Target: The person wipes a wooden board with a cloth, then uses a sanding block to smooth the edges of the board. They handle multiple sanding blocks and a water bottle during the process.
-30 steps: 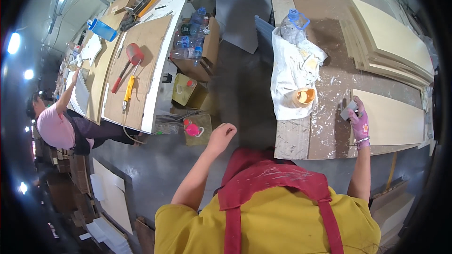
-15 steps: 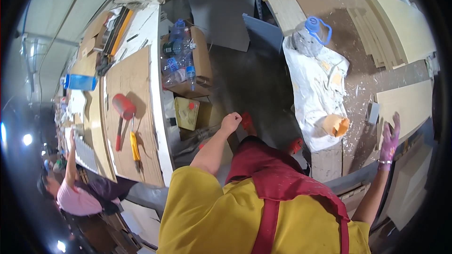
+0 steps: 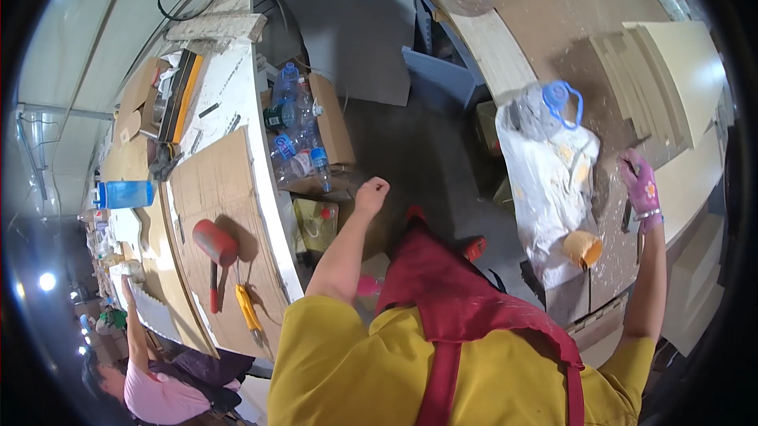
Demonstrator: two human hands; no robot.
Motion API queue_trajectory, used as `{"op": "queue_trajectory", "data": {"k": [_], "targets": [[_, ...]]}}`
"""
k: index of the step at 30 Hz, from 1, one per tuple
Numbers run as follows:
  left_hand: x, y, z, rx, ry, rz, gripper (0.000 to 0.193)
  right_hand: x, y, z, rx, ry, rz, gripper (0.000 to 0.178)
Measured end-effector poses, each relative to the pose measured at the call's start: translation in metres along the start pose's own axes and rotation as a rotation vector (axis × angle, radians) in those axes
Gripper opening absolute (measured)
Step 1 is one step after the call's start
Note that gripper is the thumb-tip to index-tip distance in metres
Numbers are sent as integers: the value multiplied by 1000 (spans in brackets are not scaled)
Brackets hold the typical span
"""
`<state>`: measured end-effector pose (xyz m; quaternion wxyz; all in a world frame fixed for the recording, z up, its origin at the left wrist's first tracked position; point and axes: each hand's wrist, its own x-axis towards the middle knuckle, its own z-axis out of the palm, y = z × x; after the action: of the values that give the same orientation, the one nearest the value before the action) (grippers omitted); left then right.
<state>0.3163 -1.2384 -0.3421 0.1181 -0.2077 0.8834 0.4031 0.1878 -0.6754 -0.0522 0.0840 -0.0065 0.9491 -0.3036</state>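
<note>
My bare left hand (image 3: 371,195) hangs over the floor between two benches, its fingers curled closed with nothing seen in them. My right hand (image 3: 641,187), in a pink flowered glove with a bracelet at the wrist, is above the right bench. Its fingers are bent in and nothing shows in them. Left of it, a crumpled white cloth or sheet (image 3: 545,197) bears a large clear jug with a blue cap and handle (image 3: 545,110). An orange-tan cup-like piece (image 3: 582,248) stands at the cloth's near end.
On the left bench lie a red mallet (image 3: 215,243), a yellow-handled tool (image 3: 248,307) and a blue bottle (image 3: 125,194). A carton (image 3: 332,122) of plastic bottles stands below. Stacked boards (image 3: 671,78) lie at the far right. Another person (image 3: 162,394) works at lower left.
My gloved right hand has moved left and away from me, its stretched fingers now bent in. The left hand has shifted slightly left and up. My view has shifted, moving the benches within it.
</note>
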Motion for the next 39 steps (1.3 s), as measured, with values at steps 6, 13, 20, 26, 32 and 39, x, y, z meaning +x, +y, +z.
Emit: {"op": "queue_trajectory", "data": {"k": [6, 13, 20, 26, 32, 39], "targets": [[129, -10, -75, -143, 135, -146, 16, 107, 49, 17, -161, -190, 273, 20], [275, -59, -117, 96, 391, -101, 19, 101, 245, -33, -348, -283, 269, 32], [421, -58, -190, 574, 694, 183, 23, 31, 238, -45, 1059, -169, 588, 57], [513, -213, -266, 662, 347, 102, 58, 112, 98, 7, -510, -455, 253, 50], [529, -276, -280, 1495, 279, 502, 36, 141, 4, 35, -507, -345, 460, 26], [439, -150, -235, 878, 629, 596, 29, 130, -10, 36, -515, -386, 616, 37]]}}
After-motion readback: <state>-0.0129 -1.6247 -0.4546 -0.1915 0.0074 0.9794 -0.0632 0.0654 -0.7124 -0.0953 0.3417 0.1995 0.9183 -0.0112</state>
